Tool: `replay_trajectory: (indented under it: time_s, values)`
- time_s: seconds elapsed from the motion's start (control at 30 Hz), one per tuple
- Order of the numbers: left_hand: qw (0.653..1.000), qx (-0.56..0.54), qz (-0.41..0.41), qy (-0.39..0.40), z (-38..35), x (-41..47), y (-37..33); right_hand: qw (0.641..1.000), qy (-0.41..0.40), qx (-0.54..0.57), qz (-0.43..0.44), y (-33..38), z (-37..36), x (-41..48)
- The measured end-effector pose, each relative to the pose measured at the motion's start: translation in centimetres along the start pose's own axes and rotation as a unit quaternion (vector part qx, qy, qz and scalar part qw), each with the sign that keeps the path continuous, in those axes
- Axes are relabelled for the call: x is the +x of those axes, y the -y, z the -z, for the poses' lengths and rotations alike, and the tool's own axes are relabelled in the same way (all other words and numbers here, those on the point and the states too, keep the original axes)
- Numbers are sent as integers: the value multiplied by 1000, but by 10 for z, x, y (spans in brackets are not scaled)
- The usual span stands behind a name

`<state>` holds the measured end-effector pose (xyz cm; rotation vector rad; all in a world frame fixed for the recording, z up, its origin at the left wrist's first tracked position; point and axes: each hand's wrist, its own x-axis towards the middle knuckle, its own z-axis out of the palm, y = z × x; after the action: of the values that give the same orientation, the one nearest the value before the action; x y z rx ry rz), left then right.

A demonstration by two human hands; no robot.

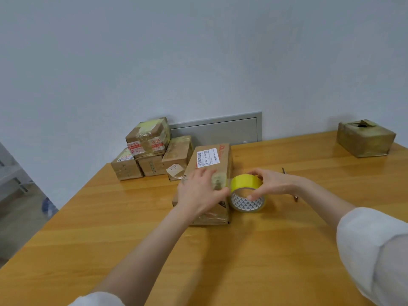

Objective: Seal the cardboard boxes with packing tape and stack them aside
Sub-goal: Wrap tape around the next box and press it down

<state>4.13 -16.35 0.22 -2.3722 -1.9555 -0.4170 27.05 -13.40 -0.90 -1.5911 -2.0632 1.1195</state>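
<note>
- At the back left of the surface [110, 239] we count four taped boxes [148, 138] piled by the wall, three standing on the wood and one on top.
- Right of the pile, near the middle, lies one long box [213, 161] with a white label on its top. Its flaps are closed, so we cannot see inside.
- Our left hand [202, 192] lies flat on the nearer half of that box's top, fingers straight and pressing down beside a yellowish patch of tape.
- Just beside the long box's right wall one yellow tape roll [245, 184] stands on edge on the surface.
- Our right hand [272, 184] grips the roll, fingers curled over its top and thumb on the patterned core.
- Well apart at the far right, a sixth box [365, 139] sits alone, closed.
</note>
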Motion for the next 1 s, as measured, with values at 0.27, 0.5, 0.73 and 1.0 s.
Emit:
replay_trajectory:
  time_s: [0.27,0.5,0.73,1.0]
  values:
    - [999,-39,-9,11,1,-5,-2,968,-201,121,91,18,0,-1]
    - [859,-493,130,36,44,-8,34,936,-222,200,184,110,12,14]
    - [981,-159,80,-84,27,-31,10,943,-249,126,181,145,-16,36]
    - [972,-149,151,-97,10,-24,-3,944,-246,117,188,123,-17,32]
